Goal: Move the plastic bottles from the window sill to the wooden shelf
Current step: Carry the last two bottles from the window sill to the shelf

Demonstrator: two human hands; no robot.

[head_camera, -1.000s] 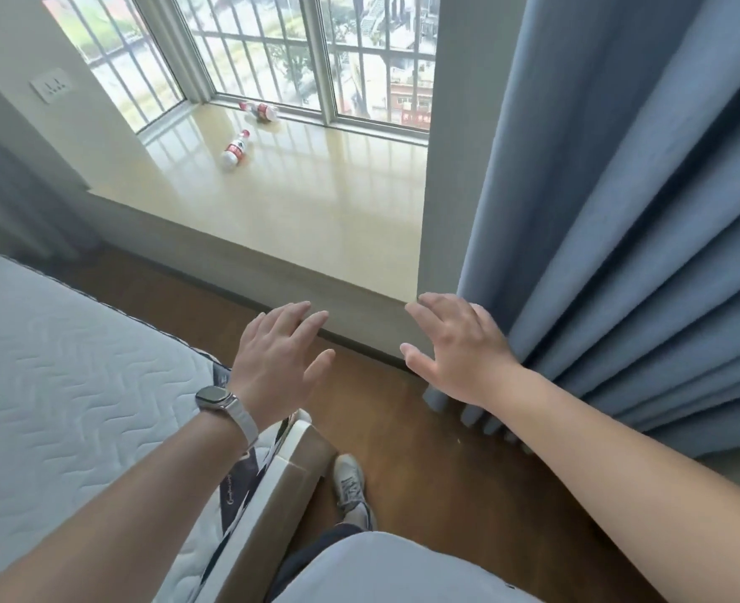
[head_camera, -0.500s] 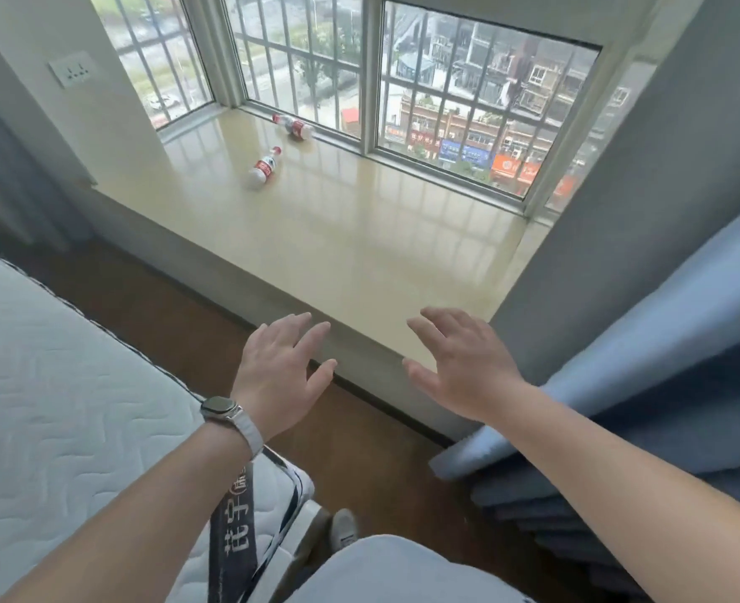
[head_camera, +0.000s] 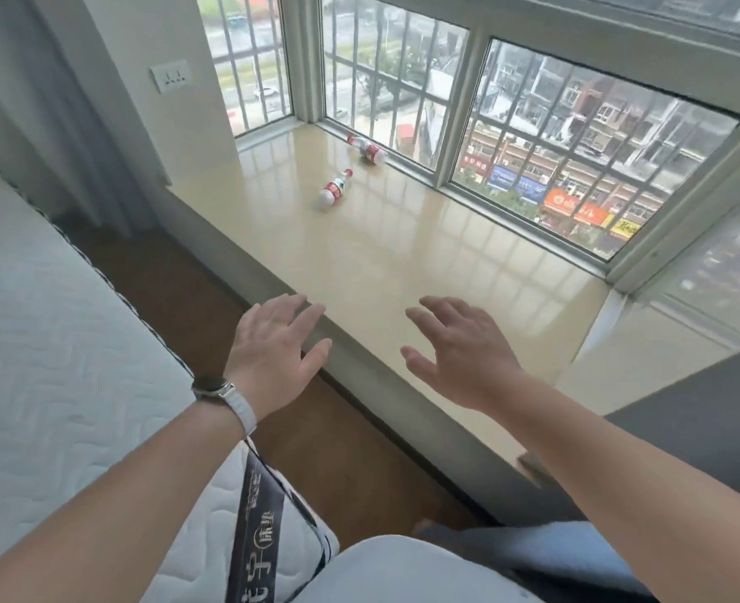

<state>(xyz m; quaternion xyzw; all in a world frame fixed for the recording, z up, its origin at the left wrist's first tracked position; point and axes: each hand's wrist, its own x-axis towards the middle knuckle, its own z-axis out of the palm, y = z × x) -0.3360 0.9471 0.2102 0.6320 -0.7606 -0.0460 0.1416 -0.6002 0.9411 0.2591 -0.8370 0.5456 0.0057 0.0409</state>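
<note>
Hovering spread and empty, left hand (head_camera: 272, 346) and right hand (head_camera: 464, 354); red-labelled clear plastic bottles (head_camera: 334, 190) lying on the glossy beige window sill (head_camera: 403, 263) seem light, roll-prone: grip mid-label.

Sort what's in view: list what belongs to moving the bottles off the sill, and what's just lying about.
Job:
near bottle, lying on its side
far bottle, also lying down
window sill
left hand and right hand, both holding nothing

Just there:
mattress
wall socket
wristwatch
</note>
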